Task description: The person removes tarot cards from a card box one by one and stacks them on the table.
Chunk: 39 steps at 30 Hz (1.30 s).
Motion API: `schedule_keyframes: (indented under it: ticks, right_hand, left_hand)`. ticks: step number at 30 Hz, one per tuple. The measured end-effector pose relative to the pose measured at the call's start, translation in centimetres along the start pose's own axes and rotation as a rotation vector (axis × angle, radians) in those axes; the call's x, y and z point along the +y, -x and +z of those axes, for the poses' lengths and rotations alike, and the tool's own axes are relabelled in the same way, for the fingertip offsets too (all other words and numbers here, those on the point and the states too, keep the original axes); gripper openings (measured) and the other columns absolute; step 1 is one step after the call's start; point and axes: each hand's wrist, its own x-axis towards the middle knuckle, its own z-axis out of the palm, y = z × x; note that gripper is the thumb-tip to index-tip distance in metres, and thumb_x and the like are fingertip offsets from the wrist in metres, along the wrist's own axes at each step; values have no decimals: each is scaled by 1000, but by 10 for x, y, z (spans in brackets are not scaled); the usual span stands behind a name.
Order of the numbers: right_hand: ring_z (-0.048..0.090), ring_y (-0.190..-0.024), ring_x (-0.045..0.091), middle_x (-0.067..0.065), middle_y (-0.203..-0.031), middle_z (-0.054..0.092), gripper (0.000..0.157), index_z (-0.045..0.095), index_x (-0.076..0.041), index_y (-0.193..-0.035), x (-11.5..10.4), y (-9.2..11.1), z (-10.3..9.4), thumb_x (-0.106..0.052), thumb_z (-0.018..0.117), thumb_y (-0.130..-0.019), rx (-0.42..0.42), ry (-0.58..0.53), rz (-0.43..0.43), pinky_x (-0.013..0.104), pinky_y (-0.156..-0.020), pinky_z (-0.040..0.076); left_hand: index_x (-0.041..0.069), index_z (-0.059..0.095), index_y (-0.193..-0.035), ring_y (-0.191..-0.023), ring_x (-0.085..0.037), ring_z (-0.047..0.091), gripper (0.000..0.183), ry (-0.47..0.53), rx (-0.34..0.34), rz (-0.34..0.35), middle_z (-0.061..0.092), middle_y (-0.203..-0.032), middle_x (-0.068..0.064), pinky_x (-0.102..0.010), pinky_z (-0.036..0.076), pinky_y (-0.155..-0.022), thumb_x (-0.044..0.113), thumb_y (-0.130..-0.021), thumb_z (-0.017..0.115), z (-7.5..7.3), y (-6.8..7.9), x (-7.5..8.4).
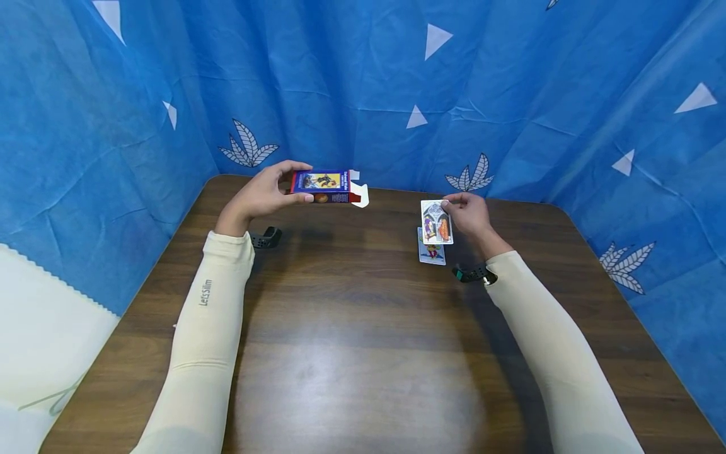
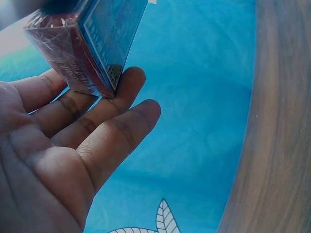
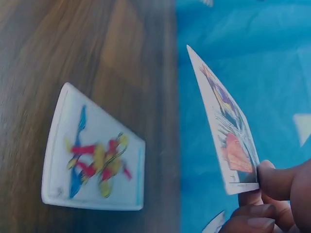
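Holding: the left hand (image 1: pixel 262 194) grips a small blue-and-red cardboard card box (image 1: pixel 325 186) clear above the dark wood-grain table (image 1: pixel 351 328), thumb on the near edge and fingers (image 2: pixel 104 109) beneath.
Box flap: the white end flap (image 1: pixel 359 191) hangs open toward the right hand, apparently so cards can slide out.
Drawn card: the right hand (image 1: pixel 468 213) pinches a white illustrated playing card (image 1: pixel 436 222) by one end, picture side up, held over the table.
Laid card: a second white picture card (image 1: pixel 431 250) lies flat, face up, just beneath the held card.
Backdrop: a blue leaf-printed cloth (image 1: pixel 363 88) hangs round the table's sides.
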Motion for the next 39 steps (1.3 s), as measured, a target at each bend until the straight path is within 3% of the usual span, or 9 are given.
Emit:
schedule_keyframes:
  ticks: [9,21,27,39]
  right_hand:
    - [50,-73,15,8,-102,59,31,62,-5,-123,33,-3,3,-26,56,-100,-100,63,126,27,-55,42]
    - [49,-102,29,16,-124,54,29,61,-6,-122,40,-2,12,-25,55,-101,-110,122,218,34,-75,43]
    - [49,-108,31,18,-127,54,29,62,-5,-122,44,-1,15,-24,56,-100,-107,146,255,39,-86,45]
    - [51,-97,27,17,-117,58,27,66,-4,-115,47,2,19,-24,59,-98,-87,217,224,32,-71,42]
  left_hand:
    - [16,46,-144,-122,-30,49,70,9,-15,-10,46,-140,-13,-47,48,-102,36,-84,78,5,-2,3]
    - [16,47,-144,-122,-30,49,71,3,-13,-14,47,-140,-14,-47,47,-104,37,-84,79,4,-2,7]
    - [17,46,-144,-122,-30,49,70,7,-15,-16,47,-141,-13,-47,47,-104,36,-84,78,5,-2,6]
    - [16,47,-143,-122,-29,48,71,6,-15,-2,47,-140,-13,-47,48,-103,35,-84,79,5,-1,5]
